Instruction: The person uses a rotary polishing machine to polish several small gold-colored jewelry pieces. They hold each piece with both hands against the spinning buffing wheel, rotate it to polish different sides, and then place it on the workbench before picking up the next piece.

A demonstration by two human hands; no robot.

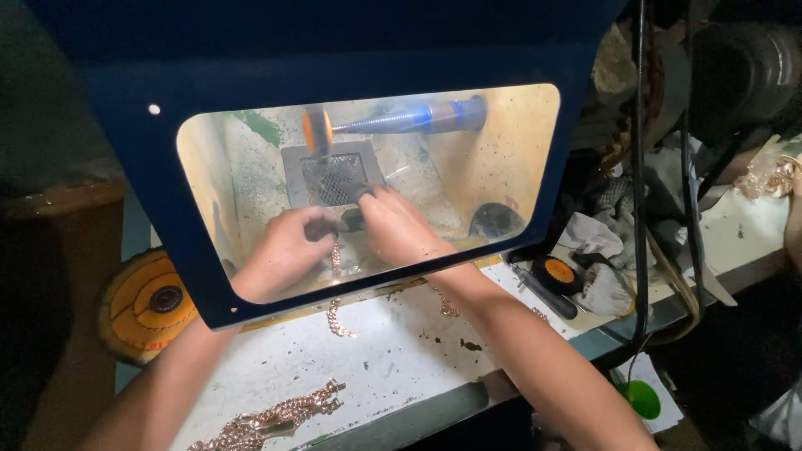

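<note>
Both my hands reach under a blue hood [334, 67] with a clear window. My left hand [280, 250] and my right hand [397, 225] are close together and pinch a gold-coloured chain [336, 259] that hangs down between them. A small dark piece [352, 220] sits between the fingers. Above the hands spins an orange polishing wheel [316, 131] on a blue spindle [418, 117]. Behind it is a grey mesh vent [332, 178].
More gold-coloured chains [276, 418] lie on the white bench [401, 351] near its front edge, and a short one [337, 320] under the hood. A yellow buffing disc [146, 305] is at the left. Rags, a black-handled tool [547, 292] and cables [642, 167] are at the right.
</note>
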